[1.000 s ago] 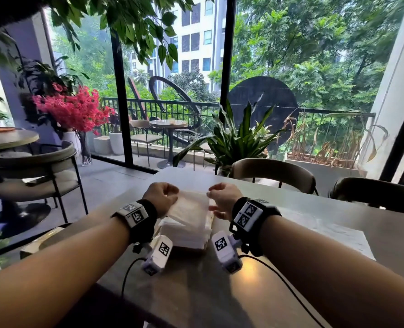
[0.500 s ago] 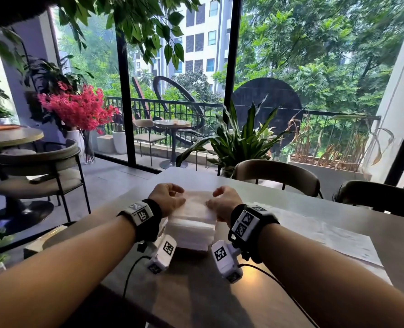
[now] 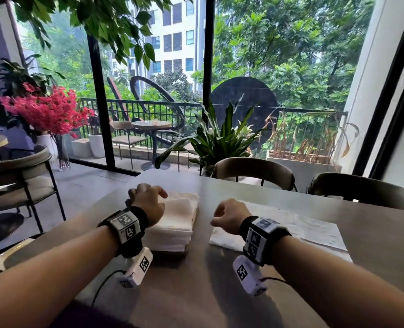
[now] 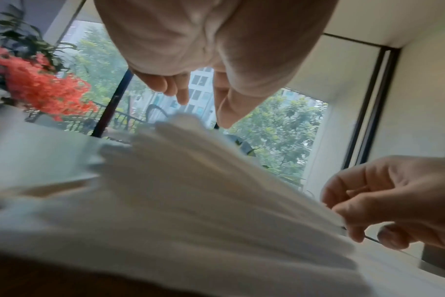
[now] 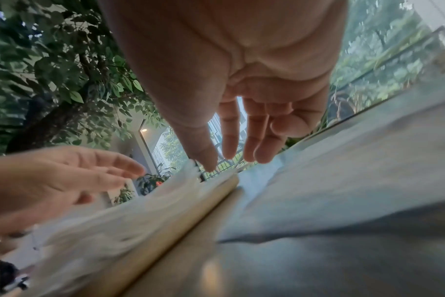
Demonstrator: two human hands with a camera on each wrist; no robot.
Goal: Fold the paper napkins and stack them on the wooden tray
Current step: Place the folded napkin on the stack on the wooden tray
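A tall stack of folded white napkins [image 3: 176,223] [image 4: 191,201] [image 5: 109,225] sits on the wooden tray [image 3: 170,253] [image 5: 170,227], of which only a thin brown edge shows. My left hand [image 3: 147,201] [image 4: 203,112] hovers over the stack's far left corner with relaxed fingers, holding nothing. My right hand [image 3: 228,215] [image 5: 226,160] is to the right of the stack, apart from it, over a flat white napkin [image 3: 222,239]. Its fingers hang loose and nothing lies between them.
More unfolded sheets [image 3: 314,229] lie spread on the grey table [image 3: 196,292] to the right. Two chairs [image 3: 255,172] stand along the table's far side, with a potted plant [image 3: 219,140] and the window behind. Another chair [image 3: 21,178] stands on the left.
My right hand has left the top of the stack and moved right over the flat napkins. My left hand stays at the stack's left corner, its fingers loosened.
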